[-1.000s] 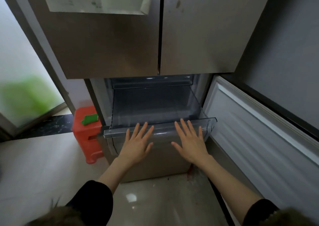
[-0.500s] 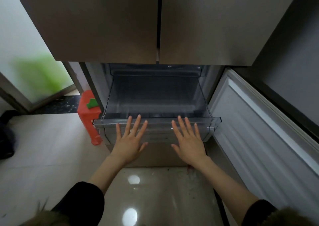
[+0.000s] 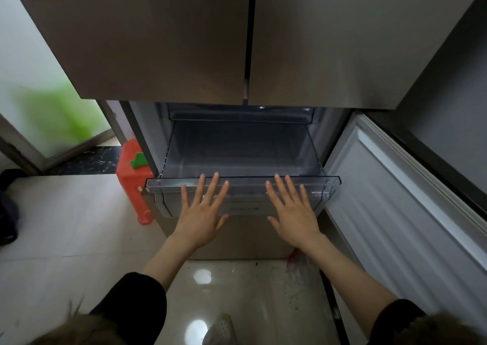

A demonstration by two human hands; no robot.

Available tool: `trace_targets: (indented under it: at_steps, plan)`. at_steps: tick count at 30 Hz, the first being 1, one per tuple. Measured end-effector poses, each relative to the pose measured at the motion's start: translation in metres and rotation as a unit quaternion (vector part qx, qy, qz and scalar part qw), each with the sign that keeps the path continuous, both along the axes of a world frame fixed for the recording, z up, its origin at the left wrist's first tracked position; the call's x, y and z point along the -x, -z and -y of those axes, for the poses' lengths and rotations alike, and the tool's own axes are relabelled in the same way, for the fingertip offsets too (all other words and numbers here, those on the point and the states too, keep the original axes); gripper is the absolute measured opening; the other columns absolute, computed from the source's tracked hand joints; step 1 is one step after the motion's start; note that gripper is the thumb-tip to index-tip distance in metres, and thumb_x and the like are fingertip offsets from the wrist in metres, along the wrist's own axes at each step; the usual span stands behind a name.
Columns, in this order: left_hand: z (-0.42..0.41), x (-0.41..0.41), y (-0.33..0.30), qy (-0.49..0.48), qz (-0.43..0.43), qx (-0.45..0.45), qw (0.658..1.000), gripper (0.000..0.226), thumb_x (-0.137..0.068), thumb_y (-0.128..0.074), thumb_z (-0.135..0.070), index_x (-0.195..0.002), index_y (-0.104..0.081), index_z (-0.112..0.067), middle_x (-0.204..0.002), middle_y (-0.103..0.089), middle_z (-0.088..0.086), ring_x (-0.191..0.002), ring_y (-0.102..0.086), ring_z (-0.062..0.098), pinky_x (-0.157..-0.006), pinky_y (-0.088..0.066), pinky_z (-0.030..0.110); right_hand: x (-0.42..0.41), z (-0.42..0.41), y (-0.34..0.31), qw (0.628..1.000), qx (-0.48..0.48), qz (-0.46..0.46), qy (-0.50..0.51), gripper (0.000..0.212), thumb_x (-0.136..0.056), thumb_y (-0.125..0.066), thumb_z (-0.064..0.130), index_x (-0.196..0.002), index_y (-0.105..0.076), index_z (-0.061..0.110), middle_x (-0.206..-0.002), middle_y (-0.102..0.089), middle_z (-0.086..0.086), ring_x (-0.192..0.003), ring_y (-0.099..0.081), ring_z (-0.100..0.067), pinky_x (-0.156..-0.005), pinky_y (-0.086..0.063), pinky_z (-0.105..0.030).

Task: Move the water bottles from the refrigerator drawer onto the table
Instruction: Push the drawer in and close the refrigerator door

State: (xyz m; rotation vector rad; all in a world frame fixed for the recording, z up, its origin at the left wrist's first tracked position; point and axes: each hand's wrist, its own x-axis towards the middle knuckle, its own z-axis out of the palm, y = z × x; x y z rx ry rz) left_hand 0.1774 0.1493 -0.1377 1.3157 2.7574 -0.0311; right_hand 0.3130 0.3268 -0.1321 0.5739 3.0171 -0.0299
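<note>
Both hands spread flat, left hand [image 3: 200,214] & right hand [image 3: 292,213] side by side vs front of drawer [image 3: 242,186], which runs left-right across them; no bottles visible inside.

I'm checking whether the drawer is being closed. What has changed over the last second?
Little has changed. Both hands sit slightly lower on the clear drawer, palms on its front face instead of near its rim. The left hand and right hand stay flat, fingers straight, taking no grip. The drawer stays pulled out with no bottles visible, and the lower door stays open.
</note>
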Motion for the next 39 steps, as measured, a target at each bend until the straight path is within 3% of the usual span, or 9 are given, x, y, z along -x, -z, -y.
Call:
trace_targets:
  at_steps: [11, 19, 25, 31, 36, 39]
  plan:
    - [-0.041, 0.076, -0.011, 0.016, 0.002, 0.003, 1.000, 0.075, -0.094, -0.033, -0.050, -0.144, 0.019, -0.028, -0.146, 0.033, 0.000, -0.135, 0.030, 0.024, -0.112, 0.006, 0.059, 0.071, -0.031, -0.007, 0.999, 0.006, 0.003, 0.033, 0.083, -0.095, -0.042, 0.041, -0.135, 0.029, 0.025, -0.144, 0.035, 0.001, -0.141, 0.025, -0.021, -0.115, 0.010, -0.046]
    - [-0.063, 0.108, -0.017, 0.023, 0.023, -0.003, 0.999, 0.076, -0.095, -0.034, -0.046, -0.143, 0.021, -0.028, -0.152, 0.028, 0.000, -0.139, 0.027, 0.026, -0.110, 0.013, 0.058, 0.103, -0.046, -0.010, 0.998, 0.010, -0.009, 0.058, 0.083, -0.095, -0.044, 0.040, -0.145, 0.020, 0.024, -0.155, 0.024, -0.006, -0.143, 0.021, -0.024, -0.116, 0.007, -0.048]
    - [-0.044, 0.094, 0.017, 0.017, -0.053, -0.086, 0.995, 0.079, -0.091, -0.047, -0.037, -0.144, 0.009, -0.022, -0.151, 0.018, 0.001, -0.140, 0.018, 0.027, -0.112, 0.005, 0.056, 0.085, -0.035, 0.015, 0.996, 0.015, -0.029, 0.088, 0.085, -0.096, -0.043, 0.037, -0.136, 0.030, 0.020, -0.145, 0.036, -0.001, -0.137, 0.029, -0.019, -0.117, 0.007, -0.045]
    - [-0.045, 0.086, 0.025, -0.013, -0.079, -0.091, 0.993, 0.077, -0.090, -0.049, -0.032, -0.147, 0.000, -0.014, -0.153, 0.010, 0.004, -0.140, 0.014, 0.026, -0.111, 0.009, 0.050, 0.090, -0.038, 0.021, 0.994, 0.032, -0.034, 0.096, 0.084, -0.096, -0.041, 0.040, -0.136, 0.029, 0.018, -0.143, 0.038, -0.001, -0.136, 0.029, -0.017, -0.117, 0.008, -0.044]
    - [-0.046, 0.093, 0.036, -0.031, -0.053, -0.071, 0.996, 0.078, -0.093, -0.040, -0.036, -0.142, 0.018, -0.015, -0.150, 0.023, 0.001, -0.139, 0.023, 0.024, -0.112, 0.014, 0.047, 0.095, -0.040, 0.023, 0.993, 0.047, -0.049, 0.097, 0.083, -0.096, -0.040, 0.041, -0.138, 0.027, 0.017, -0.143, 0.036, -0.003, -0.138, 0.026, -0.017, -0.117, 0.007, -0.042]
    - [-0.052, 0.100, 0.031, -0.030, -0.046, -0.068, 0.996, 0.078, -0.094, -0.038, -0.038, -0.143, 0.018, -0.014, -0.148, 0.026, 0.000, -0.137, 0.025, 0.021, -0.113, 0.015, 0.046, 0.102, -0.049, 0.020, 0.993, 0.042, -0.050, 0.094, 0.081, -0.096, -0.039, 0.041, -0.145, 0.020, 0.016, -0.152, 0.027, -0.005, -0.143, 0.020, -0.021, -0.117, 0.007, -0.043]
